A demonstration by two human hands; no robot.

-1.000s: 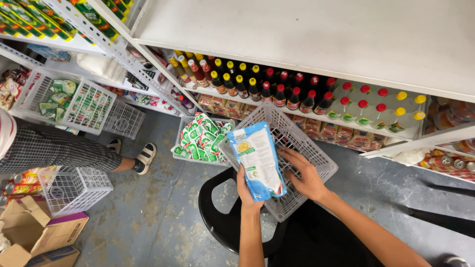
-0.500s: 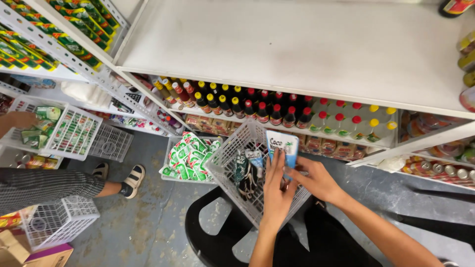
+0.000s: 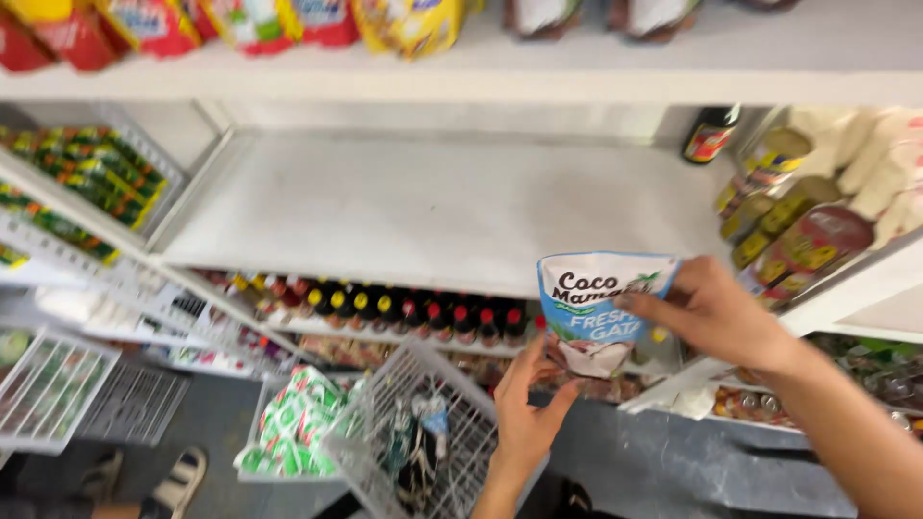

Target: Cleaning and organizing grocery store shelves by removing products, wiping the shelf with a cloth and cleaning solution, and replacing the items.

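Now lifted clear of the white wire basket [image 3: 413, 432], where it sat half a second ago between both hands, a white and blue stand-up pouch [image 3: 598, 309] held upright at the front edge of the bare white shelf [image 3: 433, 207]. Right hand [image 3: 716, 312] clamped on the pouch's right side, thumb across the front, fingers wrapped behind. Left hand [image 3: 529, 408] below and slightly left of it, palm open, fingertips cupping the pouch's bottom corner rather than gripping. Pouch thus between the two hands, above the left, left of the right, and no longer inside the basket.

Basket now down and left of the left hand, tilted, a few dark packets left in it. View swung upward as well compared with a second ago: shelf board filling the middle, wide bare surface directly beyond the pouch. Judging from that, pouch on its way from basket to shelf, placing seemingly the step in hand, not yet set down.

Just beyond the right hand, a cluster of tins [image 3: 769, 207] and a dark bottle [image 3: 710, 135] at the shelf's far right. Beneath the hands, a lower row of dark bottles with red and yellow caps [image 3: 404, 312]. Left of the basket, green and white packets [image 3: 298, 418] in a tray. Far lower left, a sandalled foot [image 3: 178, 485] of another person on the grey floor.
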